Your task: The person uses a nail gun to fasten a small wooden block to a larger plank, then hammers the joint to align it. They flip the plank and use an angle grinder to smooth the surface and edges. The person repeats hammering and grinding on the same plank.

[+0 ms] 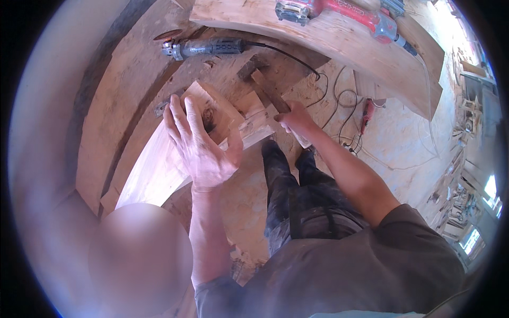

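My right hand [296,120] grips the hammer [269,91] by its wooden handle; a glancing blow could bruise my left hand [199,143], spread open over the timber [151,167] to my front left, or split grain near its dark knot [209,118]. The timber looks pale, flat-faced, square-edged.

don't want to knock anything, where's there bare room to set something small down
Barest look the dusty floor right of the red-handled tool, along the near edge of the curved slab, and the wide board left of the grinder. Crowded: around the left hand over the pale timber, by the hammer in the right hand, and where the black cord runs.
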`<state>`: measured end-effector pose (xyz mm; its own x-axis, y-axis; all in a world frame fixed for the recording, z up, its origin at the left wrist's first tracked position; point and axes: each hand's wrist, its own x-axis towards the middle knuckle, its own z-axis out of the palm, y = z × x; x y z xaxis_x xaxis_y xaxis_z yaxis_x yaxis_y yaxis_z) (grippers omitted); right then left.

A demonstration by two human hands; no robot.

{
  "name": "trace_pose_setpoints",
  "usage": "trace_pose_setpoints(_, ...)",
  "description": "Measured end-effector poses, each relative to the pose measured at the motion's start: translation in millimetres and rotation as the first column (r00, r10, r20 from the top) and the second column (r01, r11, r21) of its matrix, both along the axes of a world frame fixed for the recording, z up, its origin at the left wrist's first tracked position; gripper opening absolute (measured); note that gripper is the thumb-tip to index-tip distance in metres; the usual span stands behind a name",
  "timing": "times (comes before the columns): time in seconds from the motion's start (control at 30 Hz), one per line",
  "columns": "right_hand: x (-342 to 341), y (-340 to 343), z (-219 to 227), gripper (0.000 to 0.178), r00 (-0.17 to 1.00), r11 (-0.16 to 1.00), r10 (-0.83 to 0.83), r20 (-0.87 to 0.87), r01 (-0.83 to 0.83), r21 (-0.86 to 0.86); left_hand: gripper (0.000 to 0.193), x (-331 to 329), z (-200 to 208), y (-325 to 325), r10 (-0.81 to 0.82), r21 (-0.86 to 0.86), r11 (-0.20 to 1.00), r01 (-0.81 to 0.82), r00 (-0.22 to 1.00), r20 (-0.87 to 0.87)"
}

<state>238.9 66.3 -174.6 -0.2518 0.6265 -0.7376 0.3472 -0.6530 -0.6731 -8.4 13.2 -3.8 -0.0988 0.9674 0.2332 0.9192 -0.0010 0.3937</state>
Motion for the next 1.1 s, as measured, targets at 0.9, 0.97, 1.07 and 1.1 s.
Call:
trace_pose_setpoints(0.9, -23, -89, 132, 0.037, 0.98, 0.97, 0.018, -0.2, 0.032, 0.241, 0.099, -6, -7, -3, -0.056, 0.001, 0.998, 0.056, 0.998, -0.023)
trace_pose_setpoints(0.97, -25, -89, 133, 0.038, 0.979, 0.961, 0.003, -0.202, 0.053, 0.272, 0.098, -6, -5, -2, -0.074, -0.017, 0.997, 0.073, 0.997, -0.037)
trace_pose_setpoints(1.07, -28, -92, 133, 0.039, 0.988, 0.95, 0.004, -0.155, 0.045, 0.31, 0.096, -5, 1, -4, -0.076, -0.04, 0.997, 0.073, 0.995, -0.067)
trace_pose_setpoints(1.1, -29, -93, 132, 0.04, 0.991, 0.937, 0.007, -0.13, 0.039, 0.347, 0.095, 1, 1, -2, -0.048, -0.039, 0.998, 0.045, 0.994, -0.094)
